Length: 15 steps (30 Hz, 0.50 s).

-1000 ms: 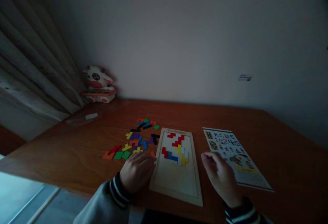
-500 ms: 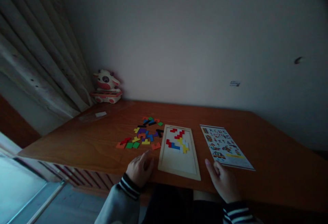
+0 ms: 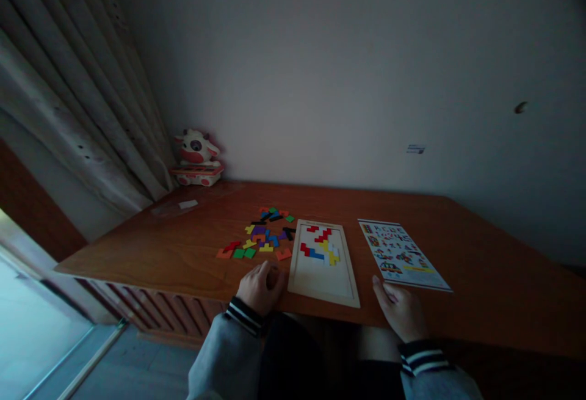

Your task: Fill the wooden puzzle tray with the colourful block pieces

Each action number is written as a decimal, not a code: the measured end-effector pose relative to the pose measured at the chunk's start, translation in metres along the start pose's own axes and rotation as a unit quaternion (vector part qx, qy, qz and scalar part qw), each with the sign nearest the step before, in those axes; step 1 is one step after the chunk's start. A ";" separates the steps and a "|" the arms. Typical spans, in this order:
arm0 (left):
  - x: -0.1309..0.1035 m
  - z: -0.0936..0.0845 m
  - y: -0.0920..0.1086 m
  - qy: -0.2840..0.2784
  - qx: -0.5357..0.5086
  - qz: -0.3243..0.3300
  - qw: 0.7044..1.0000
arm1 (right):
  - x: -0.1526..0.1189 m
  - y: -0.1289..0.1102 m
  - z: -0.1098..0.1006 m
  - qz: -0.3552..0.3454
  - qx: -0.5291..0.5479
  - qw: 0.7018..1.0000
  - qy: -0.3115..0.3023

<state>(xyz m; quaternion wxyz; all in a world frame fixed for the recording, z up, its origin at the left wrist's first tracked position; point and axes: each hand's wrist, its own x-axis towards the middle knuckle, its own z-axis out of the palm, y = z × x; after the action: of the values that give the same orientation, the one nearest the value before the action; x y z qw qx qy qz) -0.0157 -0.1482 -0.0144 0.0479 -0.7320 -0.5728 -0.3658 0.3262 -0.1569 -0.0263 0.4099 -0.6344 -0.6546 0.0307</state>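
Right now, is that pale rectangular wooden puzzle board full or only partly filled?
Only partly filled: flat red, blue and yellow blocky pieces lie on the board, whose near end shows bare wood.

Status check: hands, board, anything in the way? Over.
Left hand loosely curled beside puzzle board; right hand near printed sheet, no piece visible in either. Board partly filled, loose pieces to its left. Neither hand covers the board.

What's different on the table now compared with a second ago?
Both hands have drawn back toward the person: the left hand to beside the near left corner of the puzzle board, the right hand toward the near end of the printed sheet. No grab or release is visible. The board, sheet and loose pieces appear unmoved; the view has shifted.
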 end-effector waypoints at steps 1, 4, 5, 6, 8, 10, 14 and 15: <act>0.000 0.000 0.000 0.000 -0.002 0.001 1.000 | 0.000 -0.001 -0.001 0.000 0.002 1.000 -0.003; 0.000 -0.001 0.000 0.012 -0.012 0.010 1.000 | -0.001 -0.003 -0.002 0.003 0.008 1.000 -0.012; 0.000 -0.001 0.000 0.019 -0.015 0.015 1.000 | -0.002 -0.004 -0.003 0.005 0.010 1.000 -0.011; 0.000 -0.001 0.001 0.024 -0.017 0.018 0.999 | -0.002 -0.004 -0.003 0.006 0.014 1.000 -0.010; 0.000 -0.001 0.001 0.027 -0.018 0.020 0.999 | -0.002 -0.005 -0.002 0.010 0.017 1.000 -0.005; 0.000 -0.001 0.001 0.033 -0.016 0.021 0.999 | -0.003 -0.006 -0.001 0.014 0.019 1.000 -0.002; -0.002 -0.002 0.002 0.061 -0.022 0.045 0.997 | -0.004 -0.006 0.000 0.028 0.046 0.998 -0.018; -0.003 -0.002 0.002 0.065 -0.024 0.046 0.997 | -0.004 -0.005 0.000 0.038 0.053 0.998 -0.017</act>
<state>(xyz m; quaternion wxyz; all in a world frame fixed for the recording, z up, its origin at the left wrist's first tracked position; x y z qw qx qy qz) -0.0149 -0.1519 -0.0139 0.0840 -0.7333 -0.5249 -0.4238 0.3214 -0.1614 -0.0251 0.4304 -0.6355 -0.6345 0.0911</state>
